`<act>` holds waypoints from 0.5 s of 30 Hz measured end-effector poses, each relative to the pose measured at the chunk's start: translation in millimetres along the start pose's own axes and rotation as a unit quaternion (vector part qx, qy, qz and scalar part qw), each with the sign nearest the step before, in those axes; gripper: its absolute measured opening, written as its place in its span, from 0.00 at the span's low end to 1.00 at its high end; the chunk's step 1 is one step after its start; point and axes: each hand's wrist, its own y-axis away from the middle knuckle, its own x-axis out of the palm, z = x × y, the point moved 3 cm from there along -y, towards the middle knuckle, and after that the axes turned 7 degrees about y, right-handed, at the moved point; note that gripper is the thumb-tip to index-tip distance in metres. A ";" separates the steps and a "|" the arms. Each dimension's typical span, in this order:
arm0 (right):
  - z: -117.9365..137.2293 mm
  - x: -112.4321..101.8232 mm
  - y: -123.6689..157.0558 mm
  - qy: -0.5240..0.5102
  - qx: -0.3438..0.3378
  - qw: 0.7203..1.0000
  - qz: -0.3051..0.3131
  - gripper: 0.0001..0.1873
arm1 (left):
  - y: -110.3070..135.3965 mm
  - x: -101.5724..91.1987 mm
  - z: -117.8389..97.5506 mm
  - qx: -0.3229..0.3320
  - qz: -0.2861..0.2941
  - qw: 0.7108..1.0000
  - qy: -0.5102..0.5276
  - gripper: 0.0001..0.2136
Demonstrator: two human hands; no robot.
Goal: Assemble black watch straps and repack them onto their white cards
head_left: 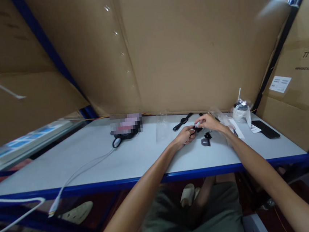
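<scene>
My left hand [186, 136] is closed around a small black part [197, 129] over the right half of the table. Reaching in from the other side, my right hand [209, 121] has its fingers bent down at the same part. Whether those fingers pinch it or only touch it is too small to tell. Just beyond the hands lies a black watch-like strap [182, 122]. Nearer to me sits a dark grey flat piece [205, 142], with a small black piece [207, 135] against its far edge.
A clear plastic bag [162, 128] lies left of the hands. To the right are a bagged white roll [241, 112] and a black phone [265, 129]. A blurred-out device [126, 126] with a white cable stands left. Cardboard walls [178, 55] enclose the table [148, 160].
</scene>
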 end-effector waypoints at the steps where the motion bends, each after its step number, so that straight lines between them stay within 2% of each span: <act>1: 0.2 -0.2 0.0 0.004 0.002 1.000 -0.001 0.13 | -0.1 0.0 0.0 0.001 0.002 1.000 0.001 0.09; 9: 7.4 -2.1 1.4 0.073 0.003 0.996 -0.043 0.05 | -2.0 -1.5 2.6 0.007 0.010 1.000 -0.003 0.09; 15: 23.9 2.7 5.7 0.078 -0.025 0.997 -0.012 0.20 | -3.5 -3.5 5.0 -0.006 -0.010 1.000 -0.006 0.13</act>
